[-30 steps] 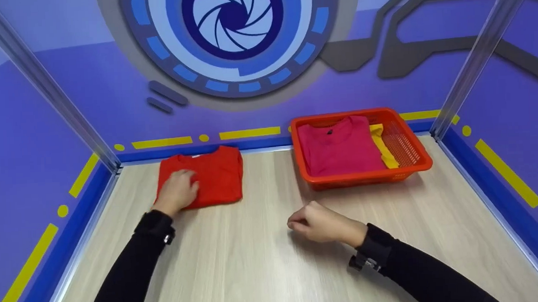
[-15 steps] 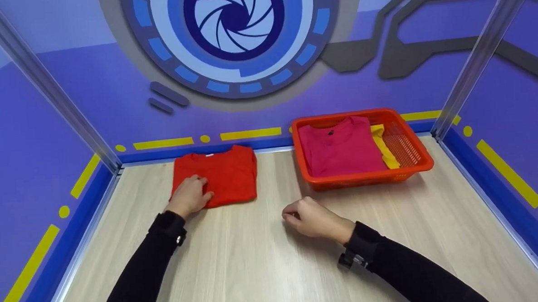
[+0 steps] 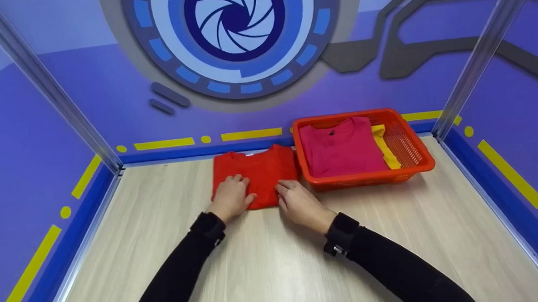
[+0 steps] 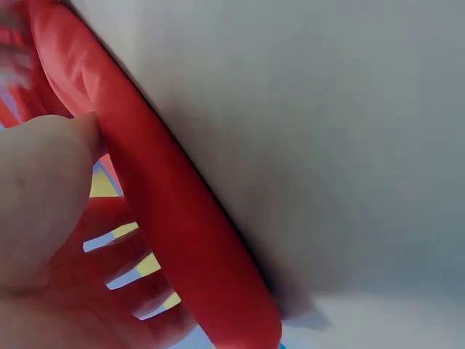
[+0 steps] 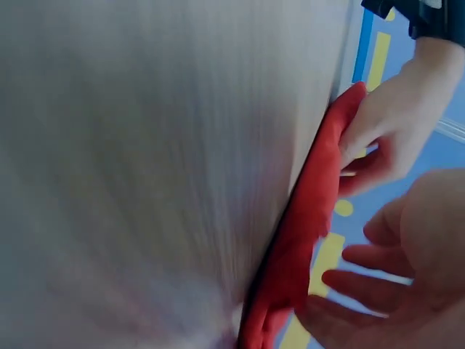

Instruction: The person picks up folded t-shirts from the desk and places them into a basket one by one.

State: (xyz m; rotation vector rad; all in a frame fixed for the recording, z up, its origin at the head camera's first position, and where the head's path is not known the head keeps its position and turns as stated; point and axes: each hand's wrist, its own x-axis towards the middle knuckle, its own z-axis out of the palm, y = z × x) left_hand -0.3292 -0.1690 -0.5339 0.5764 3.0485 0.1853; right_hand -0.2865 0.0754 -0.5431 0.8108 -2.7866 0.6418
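A folded red T-shirt (image 3: 265, 169) lies flat against the back wall, its neckline toward the wall. My left hand (image 3: 231, 197) rests on its left part, fingers spread over the cloth; in the left wrist view the thumb (image 4: 54, 185) touches its thick front fold. At the shirt's lower right corner is my right hand (image 3: 302, 205), fingers apart and loosely extended over the edge. In the right wrist view those fingers (image 5: 370, 287) hover beside or just touch the cloth; I cannot tell how firmly.
Right of the shirt stands an orange-red plastic basket (image 3: 417, 165), close to the shirt's right edge. Inside lie a folded pink T-shirt (image 3: 341, 150) and a yellow cloth (image 3: 385, 148). Blue-purple panels (image 3: 59, 133) wall the wooden table (image 3: 238, 270) on three sides.
The red T-shirt has slid right along the back wall with my left hand on it, up to near the basket. My right hand has uncurled and moved up to the shirt's corner.
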